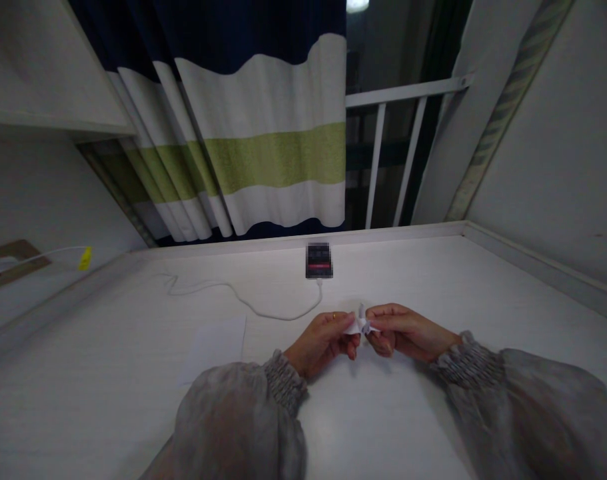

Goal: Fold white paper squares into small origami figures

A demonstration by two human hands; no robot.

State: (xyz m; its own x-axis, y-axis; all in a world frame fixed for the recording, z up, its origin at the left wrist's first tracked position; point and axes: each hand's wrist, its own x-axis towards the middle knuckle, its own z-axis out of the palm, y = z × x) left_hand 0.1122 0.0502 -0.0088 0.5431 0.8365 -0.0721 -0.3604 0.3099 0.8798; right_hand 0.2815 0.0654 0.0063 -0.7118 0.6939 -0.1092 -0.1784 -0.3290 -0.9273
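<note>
A small piece of folded white paper [362, 325] is held up between my two hands, above the white tabletop [373, 420]. My left hand [328, 339] pinches its left side between thumb and fingers. On the other side, my right hand [400, 328] grips the right part in a pinch. Part of the paper sticks up between the fingertips, and the rest is covered by them. A flat white sheet [216, 347] lies on the table, left of my left hand and partly behind the sleeve.
Beyond my hands a dark device [319, 261] lies near the back edge, with a white cable [263, 315] running left from it. A curtain [278, 153] and a window railing [408, 93] stand behind the table. At far left is a wall socket opening [33, 257] with a yellow-tagged wire.
</note>
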